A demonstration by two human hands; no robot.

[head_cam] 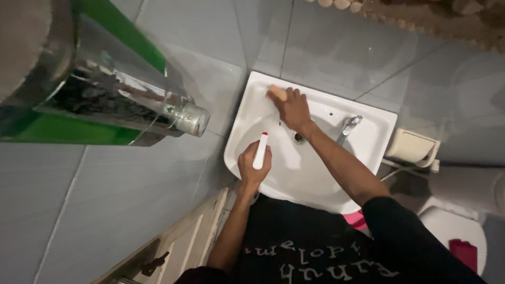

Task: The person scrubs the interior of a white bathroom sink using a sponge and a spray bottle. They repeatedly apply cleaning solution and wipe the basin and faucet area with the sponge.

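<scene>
Up at the far left rim of the white ceramic washbasin point(368, 138), a tan sponge point(277, 93) sits pressed under the right hand point(293, 109), fingers closed over it. Nearer, the left hand point(254, 167) grips a white spray bottle with a red tip point(260, 150) over the bowl, beside the chrome tap point(347, 127).

Grey tiled walls point(336, 47) enclose a dim room, with a pale wooden door point(184, 244) and perhaps a toilet point(447, 223).
</scene>
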